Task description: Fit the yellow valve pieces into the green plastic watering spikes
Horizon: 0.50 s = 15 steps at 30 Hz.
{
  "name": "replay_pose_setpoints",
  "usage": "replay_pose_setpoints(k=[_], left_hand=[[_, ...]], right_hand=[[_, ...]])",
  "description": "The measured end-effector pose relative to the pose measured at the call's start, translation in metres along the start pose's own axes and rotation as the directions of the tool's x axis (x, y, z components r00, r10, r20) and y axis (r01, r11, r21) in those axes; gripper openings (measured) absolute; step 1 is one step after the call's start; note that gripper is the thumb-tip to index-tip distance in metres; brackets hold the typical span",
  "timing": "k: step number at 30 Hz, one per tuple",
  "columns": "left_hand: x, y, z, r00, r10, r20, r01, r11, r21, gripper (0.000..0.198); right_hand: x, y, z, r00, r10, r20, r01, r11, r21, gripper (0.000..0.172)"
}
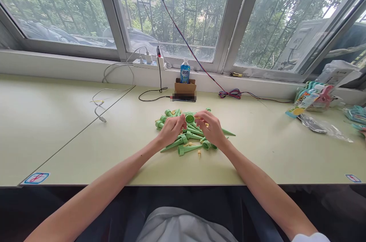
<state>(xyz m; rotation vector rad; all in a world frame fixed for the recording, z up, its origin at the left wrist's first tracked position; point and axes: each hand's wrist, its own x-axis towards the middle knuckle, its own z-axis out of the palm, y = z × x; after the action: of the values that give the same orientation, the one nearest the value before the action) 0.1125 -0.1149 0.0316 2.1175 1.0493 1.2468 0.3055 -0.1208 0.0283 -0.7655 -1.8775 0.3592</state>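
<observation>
Left hand [172, 128] on green cap [190, 118], well behind table edge [185, 184].

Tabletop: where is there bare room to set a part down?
Bare: the patch of tabletop between the green spikes and the plastic wrapper on the right, and the one between the spikes and the grey cable on the left. Crowded: around the left hand and right hand, where spikes and yellow pieces lie jumbled.

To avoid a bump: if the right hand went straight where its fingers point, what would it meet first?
The right hand would probably meet the green piece held by the left hand, though exact depth is unclear.
</observation>
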Motion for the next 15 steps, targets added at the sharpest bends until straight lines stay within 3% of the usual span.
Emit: replay_pose_setpoints(k=[4,15], left_hand=[[0.001,0.0008,-0.0016,0.999,-0.037,0.039,0.039,0.998,-0.054,0.064],[0.0006,0.0072,-0.0053,0.992,0.039,0.123,-0.034,0.998,-0.044,0.04]], right_hand=[[0.0012,-0.003,-0.0013,0.999,-0.036,0.003,0.036,0.999,0.005,0.019],[0.0037,-0.0025,-0.0048,0.998,-0.056,-0.002,0.055,0.998,-0.026,0.021]])
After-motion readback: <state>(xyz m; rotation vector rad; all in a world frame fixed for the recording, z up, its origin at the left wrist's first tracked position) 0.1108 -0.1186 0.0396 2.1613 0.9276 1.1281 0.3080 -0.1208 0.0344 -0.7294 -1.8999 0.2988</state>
